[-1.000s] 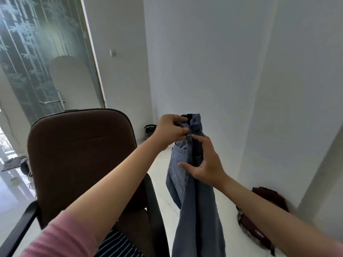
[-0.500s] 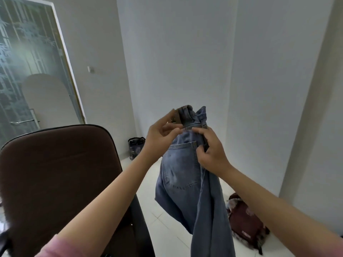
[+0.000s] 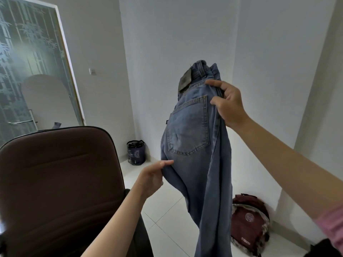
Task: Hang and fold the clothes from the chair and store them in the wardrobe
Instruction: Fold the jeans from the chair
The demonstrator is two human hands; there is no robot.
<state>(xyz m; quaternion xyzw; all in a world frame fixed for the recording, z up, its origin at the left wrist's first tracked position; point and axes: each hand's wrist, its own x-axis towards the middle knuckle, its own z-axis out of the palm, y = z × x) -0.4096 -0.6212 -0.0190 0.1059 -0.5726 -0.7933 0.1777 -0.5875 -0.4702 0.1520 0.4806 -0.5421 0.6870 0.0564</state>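
We are holding the jeans [image 3: 194,138] right of centre, their long axis hanging straight down from our right hand [image 3: 229,104], pinching the waistband high, while our left hand [image 3: 153,178], lower and nearer, is pinching the seat edge.

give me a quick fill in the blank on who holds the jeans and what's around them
The right hand grips the jeans near the ____.
The left hand pinches the jeans' edge below the back ____.
On the floor by the wall lies a maroon ____.
The chair back in front is ____ in colour.

Missing words: waistband; pocket; backpack; brown
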